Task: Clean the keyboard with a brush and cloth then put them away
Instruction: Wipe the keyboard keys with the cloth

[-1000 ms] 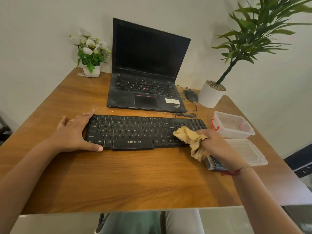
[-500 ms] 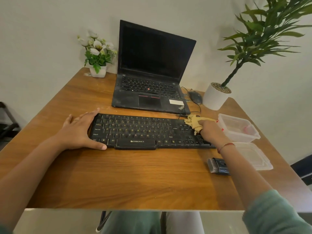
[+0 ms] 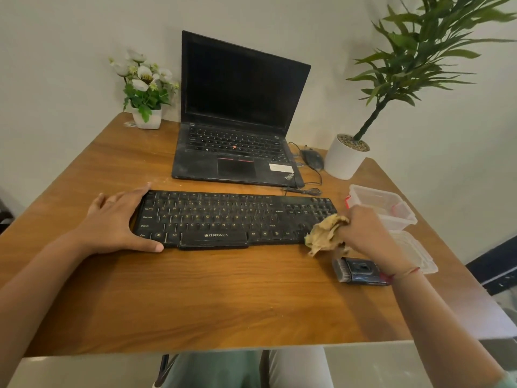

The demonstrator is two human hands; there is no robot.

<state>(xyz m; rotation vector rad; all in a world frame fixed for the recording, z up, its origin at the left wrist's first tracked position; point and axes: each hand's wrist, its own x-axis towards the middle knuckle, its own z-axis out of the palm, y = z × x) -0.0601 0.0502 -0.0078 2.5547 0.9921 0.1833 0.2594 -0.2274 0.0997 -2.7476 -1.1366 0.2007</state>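
The left hand point(image 3: 117, 219) lies flat, fingers point(image 3: 126, 198) loose, against the keyboard's point(image 3: 235, 217) left end, bracing it against sliding. The right hand point(image 3: 361, 233) has its fingers clenched round the bunched cloth point(image 3: 324, 233) at the right front corner. The brush point(image 3: 358, 271) lies on the tabletop point(image 3: 223, 289) just beside, within reach.

Brush point(image 3: 355, 271) right end hidden behind right hand point(image 3: 361, 233); keyboard point(image 3: 223, 217) near-right corner under cloth point(image 3: 324, 233).

Open laptop point(image 3: 237, 152) (screen dark), mouse point(image 3: 313, 159), flowers point(image 3: 142, 82), potted plant point(image 3: 419, 51).
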